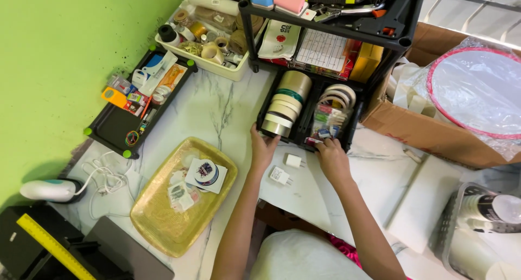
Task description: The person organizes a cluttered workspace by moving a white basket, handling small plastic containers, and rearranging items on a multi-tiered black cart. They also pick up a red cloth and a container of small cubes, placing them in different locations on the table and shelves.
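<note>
A: Marble counter [217, 103] beside a green wall carries a black shelf rack [404, 41]. What do the hands do?

B: Left hand [264, 147] has its grip closed on the front roll of tape [275, 129], in the rack's lowest tray [304, 136]. Right hand [332, 159] touches the tray's front edge near small coloured tape rolls [326, 122]; I cannot tell its grip.

A: How to do it well?

B: I think: lift the roll straight, hold the tray steady, avoid the white plug adapters [286, 168].

Black rack [304, 139]: bare bench [211, 109] open to its left. Two white plugs [286, 168] just before it. Gold tray [163, 225] front-left; cardboard box [429, 133] close on its right.
</note>
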